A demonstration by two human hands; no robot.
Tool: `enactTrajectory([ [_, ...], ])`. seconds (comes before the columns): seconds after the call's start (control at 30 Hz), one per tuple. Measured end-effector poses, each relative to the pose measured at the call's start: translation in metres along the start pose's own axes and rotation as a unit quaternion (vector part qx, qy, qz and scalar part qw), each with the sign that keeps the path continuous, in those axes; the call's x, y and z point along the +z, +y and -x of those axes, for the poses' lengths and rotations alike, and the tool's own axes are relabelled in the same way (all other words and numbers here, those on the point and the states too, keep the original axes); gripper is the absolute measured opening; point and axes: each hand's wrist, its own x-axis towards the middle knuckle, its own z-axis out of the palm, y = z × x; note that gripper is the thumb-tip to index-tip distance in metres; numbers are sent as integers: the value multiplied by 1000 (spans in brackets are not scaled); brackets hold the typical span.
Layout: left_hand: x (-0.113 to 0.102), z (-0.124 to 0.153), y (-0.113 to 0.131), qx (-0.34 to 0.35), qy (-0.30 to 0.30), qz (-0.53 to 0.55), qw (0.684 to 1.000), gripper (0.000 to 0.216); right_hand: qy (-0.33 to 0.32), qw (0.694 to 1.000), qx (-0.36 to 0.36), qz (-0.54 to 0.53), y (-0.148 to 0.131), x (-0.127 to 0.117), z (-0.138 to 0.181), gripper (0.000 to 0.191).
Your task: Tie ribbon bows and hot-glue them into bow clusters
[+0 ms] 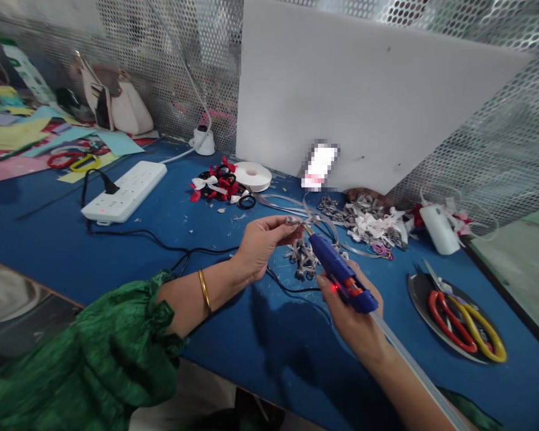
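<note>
So, your left hand [261,248] pinched a small grey ribbon piece [291,221] between thumb and fingers, above the middle of the blue table [117,257]; your right hand [348,318] was wrapped around a blue glue gun [335,263]. Its nozzle [308,228] pointed at the ribbon, its long axis slanting leftward from the near edge. A white board [363,90] stood along the far edge before a perforated metal wall [170,66]; a dark tray [418,296] with scissors [449,323] lay near the right edge.

ribbon piece [294,221]: grey, pinched in left hand [261,244] | glue gun [341,272]: blue, slanted, nozzle [309,229] at ribbon piece
</note>
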Motion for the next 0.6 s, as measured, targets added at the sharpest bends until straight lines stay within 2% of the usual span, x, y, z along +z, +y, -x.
enactTrajectory([
  [0.17,-1,0,-1,3,4,-5,1000,18,22,999,-26,22,2,2,2,16],
  [0.37,0,0,0,7,10,-17,1000,17,-27,997,-50,60,-2,-1,0,16],
  [0.47,-2,0,0,-5,23,-61,998,14,-7,989,-108,99,-3,-2,-3,16],
  [0.6,-9,-5,-5,-59,15,-200,978,7,8,967,-210,146,-1,-6,-6,24],
])
